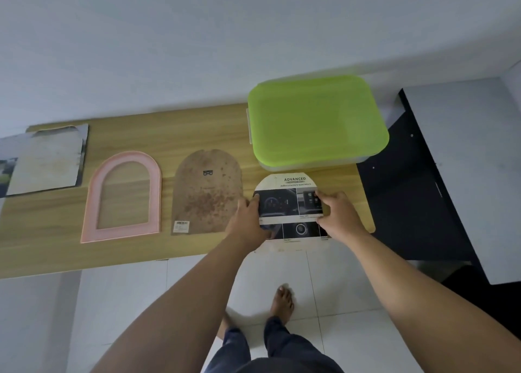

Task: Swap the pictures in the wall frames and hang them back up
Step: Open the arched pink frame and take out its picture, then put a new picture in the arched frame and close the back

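1. Wood-grain laminate covers the desk [56, 226], which is set against a pale wall and is seen from above.
2. A box with a translucent lime-green lid [315, 121] is placed at the desk's far right, against the wall.
3. A pink arched frame [124, 197] is laid flat left of centre, and the desk's grain is seen through its opening.
4. A brown, stained arched backing board [207, 192] is laid just right of the frame, apart from it. A small black hanger is fixed near its top and a barcode sticker at its lower left corner.
5. A grey rectangular sheet [48, 161] is laid at the far left, on top of a darker sheet.
6. An arched printed picture [290, 203], headed "ADVANCED" over dark photo panels, is held at the desk's front right, in front of the box and beside the backing board. Its lower edge is carried past the desk's front edge.
7. The picture's left edge is pinched by the left hand [249, 223], thumb on the printed face; its right edge is pinched likewise by the right hand [338, 214].
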